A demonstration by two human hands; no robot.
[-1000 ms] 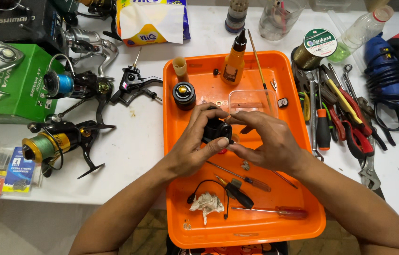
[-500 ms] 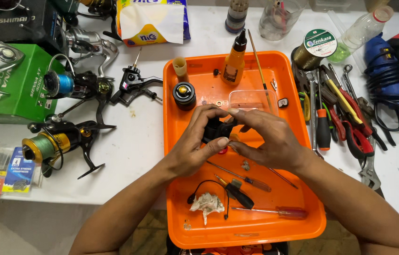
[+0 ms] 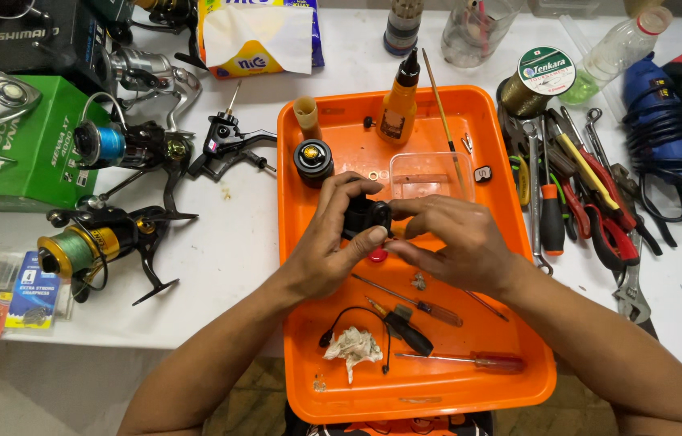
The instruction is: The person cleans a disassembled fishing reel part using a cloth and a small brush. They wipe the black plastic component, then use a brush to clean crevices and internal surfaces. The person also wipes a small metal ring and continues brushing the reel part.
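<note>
Both hands have drawn slightly up the tray since half a second ago, and the right hand's fingers, then arched over the black part, now lie lower and flatter against its side; the left hand (image 3: 331, 242) wraps the black reel part (image 3: 367, 216) from the left, fingers curled over its top and the thumb pressed up under it near a small red piece (image 3: 376, 255) lying just below; the right hand (image 3: 446, 242) meets it from the right, thumb and forefinger pinched together at the part's right edge, the other fingers folded loosely beneath; what exactly the pinch holds I cannot tell, as the fingertips hide it; the part thus sits between the two hands, held above the middle of the orange tray (image 3: 510, 379), just in front of a clear plastic box (image 3: 430, 173); behind the hands on the tray stand a black spool with a gold cap (image 3: 313, 161) and an orange oil bottle (image 3: 400, 109); nearer the person lie two screwdrivers (image 3: 458, 362), a crumpled scrap of paper (image 3: 354, 345) and a looped black wire; to the left of the tray, on the white table (image 3: 236, 258), rest several fishing reels, one with green line (image 3: 87, 246); to the right lie pliers and spanners (image 3: 599, 210) in a loose heap.
</note>
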